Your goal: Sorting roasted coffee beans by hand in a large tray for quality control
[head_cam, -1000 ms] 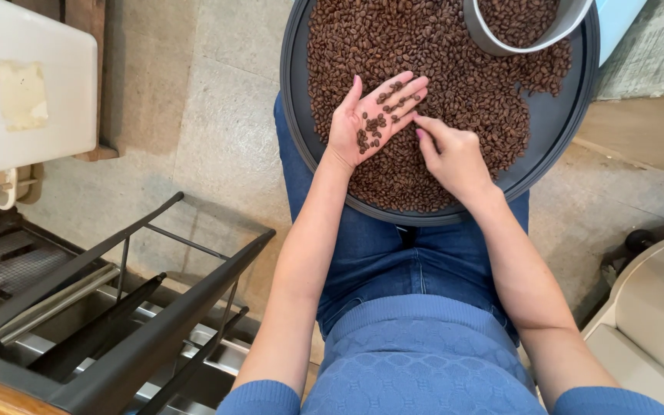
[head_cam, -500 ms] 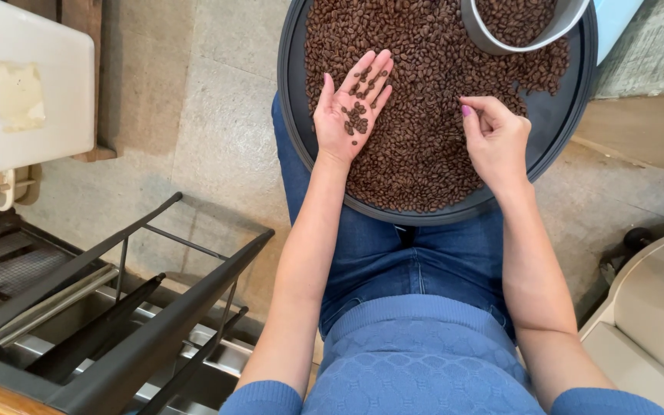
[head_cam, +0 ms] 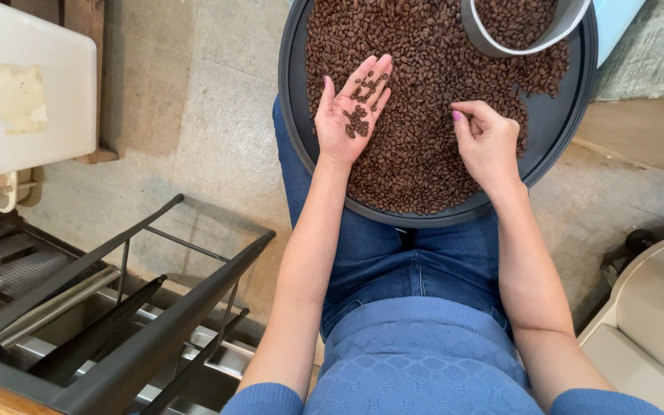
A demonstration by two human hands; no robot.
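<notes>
L hand (head_cam: 350, 107) flat open, palm up over round dark tray (head_cam: 555, 123) on lap, small pile of roasted coffee beans (head_cam: 358, 115) loose on palm. R hand (head_cam: 487, 142) curled, fingers pinched; bean betw them? can't tell. Beans light, hard, smooth, roll easily; best pinched singly or scooped. Grey bowl (head_cam: 493, 38) w/ beans cut off at top.

Blue knitted sweater (head_cam: 424, 361), blue jeans (head_cam: 401, 253), pink-painted nails.

White box (head_cam: 28, 84) upper left, taped patch on lid. Dark metal rack (head_cam: 117, 307) lower left. Stone floor (head_cam: 224, 138) between. Beige appliance (head_cam: 655, 307) lower right.
</notes>
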